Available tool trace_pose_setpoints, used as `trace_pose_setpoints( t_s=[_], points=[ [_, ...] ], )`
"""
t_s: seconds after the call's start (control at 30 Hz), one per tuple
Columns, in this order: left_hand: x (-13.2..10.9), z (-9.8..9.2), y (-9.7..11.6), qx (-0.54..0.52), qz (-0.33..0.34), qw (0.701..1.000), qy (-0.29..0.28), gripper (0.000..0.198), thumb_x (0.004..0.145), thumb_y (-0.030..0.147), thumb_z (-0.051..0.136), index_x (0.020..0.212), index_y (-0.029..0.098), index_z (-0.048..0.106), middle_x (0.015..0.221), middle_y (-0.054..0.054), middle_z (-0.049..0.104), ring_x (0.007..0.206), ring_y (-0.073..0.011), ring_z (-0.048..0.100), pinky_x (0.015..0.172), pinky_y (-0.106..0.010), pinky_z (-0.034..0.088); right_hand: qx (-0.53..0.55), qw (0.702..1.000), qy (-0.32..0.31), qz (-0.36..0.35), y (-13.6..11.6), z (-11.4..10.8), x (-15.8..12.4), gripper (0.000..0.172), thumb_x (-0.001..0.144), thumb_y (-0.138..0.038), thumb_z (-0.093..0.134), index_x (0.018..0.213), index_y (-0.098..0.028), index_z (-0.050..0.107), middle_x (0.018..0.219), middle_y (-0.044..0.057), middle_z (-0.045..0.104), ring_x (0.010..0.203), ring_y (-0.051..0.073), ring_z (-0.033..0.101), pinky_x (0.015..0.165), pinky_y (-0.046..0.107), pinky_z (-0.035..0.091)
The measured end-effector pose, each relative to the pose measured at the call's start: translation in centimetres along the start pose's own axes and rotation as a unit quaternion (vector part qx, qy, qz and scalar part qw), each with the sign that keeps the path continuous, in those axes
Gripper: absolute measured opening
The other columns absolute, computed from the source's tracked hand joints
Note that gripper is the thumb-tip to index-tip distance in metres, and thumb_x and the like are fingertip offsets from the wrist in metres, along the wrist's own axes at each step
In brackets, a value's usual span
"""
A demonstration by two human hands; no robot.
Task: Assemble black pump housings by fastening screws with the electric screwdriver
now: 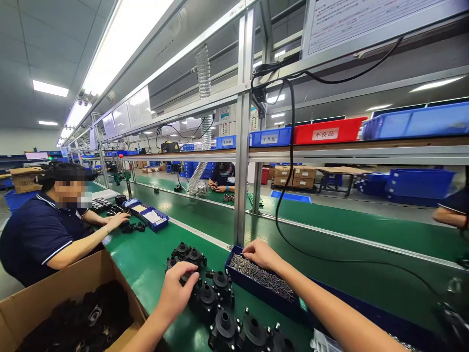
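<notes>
My left hand [178, 291] rests on one of several black round plastic parts [220, 305] set out on the green bench [146, 254], fingers curled over a part. My right hand [259, 253] reaches into a blue tray [234, 274] full of small metal screws [262, 277], fingers bent down and pinched among them; whether they hold one is hidden.
A cardboard box [54, 293] of black parts sits at my left. A co-worker in a dark polo [36, 234] works at the neighbouring spot with small blue trays [156, 218]. An aluminium post [242, 146] and a hanging black cable [289, 171] stand behind the screw tray. Blue and red bins [330, 129] line the shelf.
</notes>
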State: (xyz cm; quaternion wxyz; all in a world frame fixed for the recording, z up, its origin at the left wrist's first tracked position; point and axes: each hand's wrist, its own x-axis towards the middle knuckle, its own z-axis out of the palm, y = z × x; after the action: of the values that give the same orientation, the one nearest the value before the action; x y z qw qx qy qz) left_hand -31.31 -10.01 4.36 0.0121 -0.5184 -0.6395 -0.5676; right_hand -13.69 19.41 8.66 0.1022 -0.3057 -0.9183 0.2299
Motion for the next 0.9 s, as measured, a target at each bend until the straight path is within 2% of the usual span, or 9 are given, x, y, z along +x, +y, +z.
trace_pose_setpoints(
  t_s=[0.07,0.17,0.27,0.37,0.47,0.6,0.7,0.8,0.9],
  points=[
    [1.3,1.2,0.6,-0.047,-0.058,0.996,-0.039,0.023,0.088,0.037,0.067,0.100,0.019,0.077,0.100,-0.009,0.078,0.089,-0.0226,0.071,0.082,-0.036,0.058,0.020,1.000,0.018,-0.009,-0.2,-0.4,-0.4,0.017,0.097,-0.031,0.069,0.096,-0.014,0.072,0.094,0.005,0.076,0.084,0.019,0.072,0.083,0.037,0.059],
    [3.5,3.7,0.6,-0.096,-0.086,0.988,-0.080,0.033,0.084,0.041,0.070,0.103,0.014,0.076,0.099,-0.012,0.079,0.089,-0.0238,0.074,0.080,-0.035,0.060,0.051,0.997,0.038,-0.043,-1.5,-0.8,-1.3,0.016,0.094,-0.023,0.064,0.095,-0.013,0.077,0.084,0.006,0.079,0.071,0.019,0.072,0.072,0.032,0.056],
    [5.6,5.8,0.3,-0.136,-0.104,0.979,-0.110,0.043,0.082,0.045,0.071,0.104,0.009,0.074,0.095,-0.016,0.080,0.087,-0.0254,0.076,0.077,-0.037,0.061,0.075,0.989,0.061,-0.110,-4.1,-0.6,-2.2,0.021,0.089,-0.019,0.061,0.094,-0.015,0.080,0.089,0.007,0.081,0.081,0.022,0.074,0.076,0.030,0.054],
    [7.4,6.5,0.2,-0.155,-0.097,0.975,-0.126,0.046,0.078,0.042,0.075,0.109,0.008,0.073,0.094,-0.015,0.080,0.086,-0.0247,0.076,0.078,-0.036,0.060,0.091,0.979,0.072,-0.169,-7.4,0.2,-2.7,0.020,0.087,-0.021,0.063,0.093,-0.018,0.082,0.092,0.006,0.082,0.087,0.023,0.074,0.080,0.030,0.053],
    [8.5,5.7,0.2,-0.142,-0.074,0.979,-0.130,0.042,0.074,0.033,0.075,0.109,0.009,0.074,0.083,-0.009,0.079,0.078,-0.0209,0.073,0.077,-0.032,0.057,0.104,0.972,0.075,-0.197,-10.2,1.1,-2.2,0.020,0.087,-0.021,0.063,0.093,-0.019,0.083,0.092,0.006,0.082,0.086,0.023,0.074,0.080,0.029,0.053],
    [9.4,3.1,-1.3,-0.082,-0.059,0.989,-0.110,0.040,0.077,0.028,0.067,0.112,0.012,0.075,0.075,-0.004,0.076,0.071,-0.0189,0.069,0.072,-0.030,0.054,0.114,0.973,0.058,-0.190,-12.3,2.3,-0.2,0.017,0.085,-0.015,0.068,0.094,-0.019,0.082,0.093,0.005,0.082,0.090,0.022,0.074,0.082,0.029,0.054],
    [9.8,1.1,-3.4,-0.017,-0.071,0.995,-0.072,0.034,0.079,0.025,0.060,0.107,0.014,0.076,0.085,-0.007,0.079,0.078,-0.0210,0.072,0.077,-0.032,0.055,0.106,0.982,0.013,-0.156,-12.8,3.4,1.4,0.008,0.090,-0.022,0.072,0.092,-0.015,0.077,0.087,0.004,0.079,0.082,0.019,0.074,0.080,0.031,0.057],
    [9.9,-0.3,-5.5,0.053,-0.089,0.994,-0.044,0.026,0.078,0.022,0.059,0.093,0.017,0.079,0.091,-0.009,0.080,0.087,-0.0241,0.073,0.085,-0.034,0.055,0.093,0.987,-0.054,-0.117,-12.8,4.8,2.4,0.022,0.098,-0.034,0.069,0.090,-0.013,0.071,0.082,0.000,0.073,0.071,0.015,0.070,0.072,0.032,0.060],
    [9.7,-1.0,-6.9,0.117,-0.104,0.987,-0.025,0.021,0.076,0.021,0.061,0.085,0.019,0.080,0.095,-0.009,0.080,0.098,-0.0272,0.072,0.094,-0.037,0.052,0.095,0.987,-0.097,-0.092,-12.6,6.2,2.8,0.023,0.100,-0.035,0.067,0.092,-0.013,0.069,0.084,0.000,0.071,0.070,0.013,0.069,0.068,0.030,0.060]
  ],
)
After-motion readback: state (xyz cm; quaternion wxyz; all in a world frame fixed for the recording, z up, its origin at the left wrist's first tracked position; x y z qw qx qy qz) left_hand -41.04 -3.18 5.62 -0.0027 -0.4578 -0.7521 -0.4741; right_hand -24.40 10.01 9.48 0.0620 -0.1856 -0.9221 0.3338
